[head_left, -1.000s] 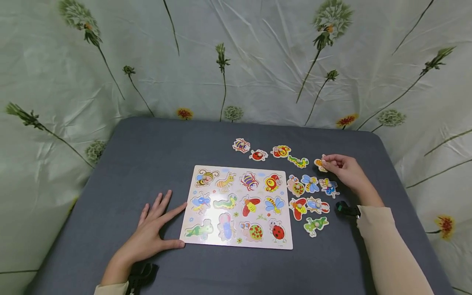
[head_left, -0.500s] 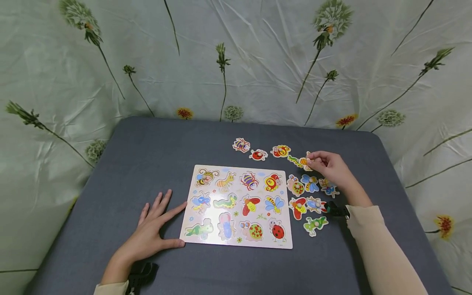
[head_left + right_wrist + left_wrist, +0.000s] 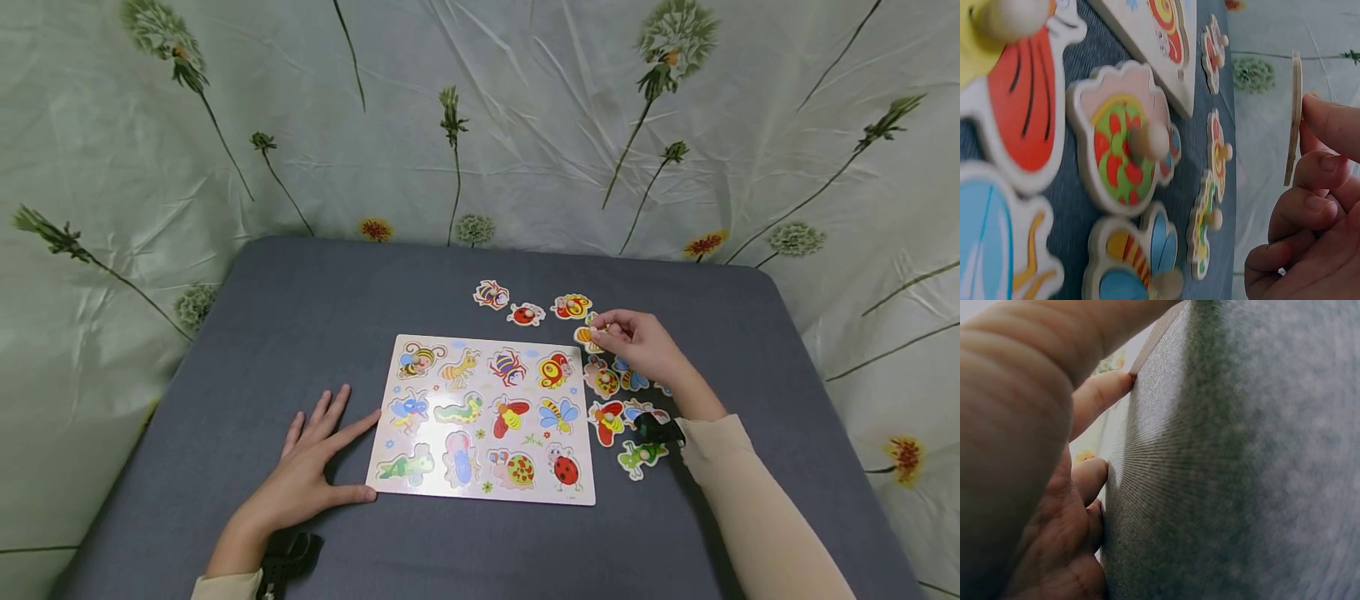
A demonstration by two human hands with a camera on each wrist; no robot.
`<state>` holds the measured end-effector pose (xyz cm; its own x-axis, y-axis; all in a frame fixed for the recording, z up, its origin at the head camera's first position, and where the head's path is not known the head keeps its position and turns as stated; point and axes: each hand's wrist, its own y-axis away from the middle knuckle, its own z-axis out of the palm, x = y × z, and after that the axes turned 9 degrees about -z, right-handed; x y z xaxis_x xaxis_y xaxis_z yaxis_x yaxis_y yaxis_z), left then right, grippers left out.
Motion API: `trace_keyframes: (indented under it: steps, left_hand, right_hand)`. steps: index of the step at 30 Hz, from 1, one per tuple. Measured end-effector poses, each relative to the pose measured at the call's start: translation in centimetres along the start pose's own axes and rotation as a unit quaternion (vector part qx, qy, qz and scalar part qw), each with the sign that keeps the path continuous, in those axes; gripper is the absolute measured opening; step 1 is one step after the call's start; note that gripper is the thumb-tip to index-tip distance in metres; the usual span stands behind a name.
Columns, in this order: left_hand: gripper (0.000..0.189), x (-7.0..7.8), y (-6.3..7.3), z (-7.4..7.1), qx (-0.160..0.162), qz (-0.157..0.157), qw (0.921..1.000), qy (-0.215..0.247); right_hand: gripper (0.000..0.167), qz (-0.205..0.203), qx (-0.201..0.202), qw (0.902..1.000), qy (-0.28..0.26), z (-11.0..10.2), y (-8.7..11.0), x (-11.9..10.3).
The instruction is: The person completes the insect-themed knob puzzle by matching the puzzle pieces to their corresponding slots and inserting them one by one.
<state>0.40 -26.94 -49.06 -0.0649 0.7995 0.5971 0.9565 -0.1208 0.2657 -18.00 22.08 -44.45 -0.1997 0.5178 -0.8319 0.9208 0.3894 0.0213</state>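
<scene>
My right hand point(image 3: 645, 346) pinches an orange-striped puzzle piece point(image 3: 586, 337) between thumb and fingers, above the top right corner of the puzzle board point(image 3: 450, 495). Seen edge-on in the right wrist view, that piece point(image 3: 1294, 119) is a thin wooden slab, clear of the table; its printed face is hidden there. My left hand point(image 3: 300, 483) lies with spread fingers at the board's left side, thumb tip and index fingertip at the edge. A caterpillar piece point(image 3: 1200, 225) shows below the right hand in the right wrist view but is mostly covered in the head view.
Right of the board lie a snail piece point(image 3: 602, 377), a red-winged piece point(image 3: 607, 423), a grasshopper piece point(image 3: 641, 456) and others. Behind it are a spider point(image 3: 491, 294), a ladybug point(image 3: 526, 314) and a butterfly piece point(image 3: 572, 306). A floral curtain point(image 3: 540, 125) hangs beyond the table.
My right hand has moved left with the striped piece, from the right of the loose pieces, across the caterpillar, to near the board's top right corner. The left hand has stayed put.
</scene>
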Motion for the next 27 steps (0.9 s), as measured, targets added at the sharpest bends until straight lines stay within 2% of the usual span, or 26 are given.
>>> trace_keyframes:
  steps: [8,13,20,27]
  left_hand:
    - [0.106,0.0,0.0,0.0,0.001,-0.003,1.0000,-0.005]
    - [0.105,0.0,0.0,0.0,0.000,-0.001,1.0000,-0.005]
    - [0.105,-0.1,0.0,0.1,0.002,0.005,1.0000,-0.002]
    - [0.105,0.0,0.0,0.1,0.004,0.004,1.0000,-0.005]
  right_hand:
    - [0.024,-0.016,-0.016,0.9996,-0.019,2.0,-1.0,-0.9]
    - [0.025,0.006,-0.041,0.9976,-0.055,3.3,-1.5,-1.8]
    - [0.023,-0.009,-0.032,0.9989,-0.033,5.4,-2.1,-2.9]
    - [0.021,-0.009,-0.039,0.9977,-0.054,7.0,-2.7,-3.7]
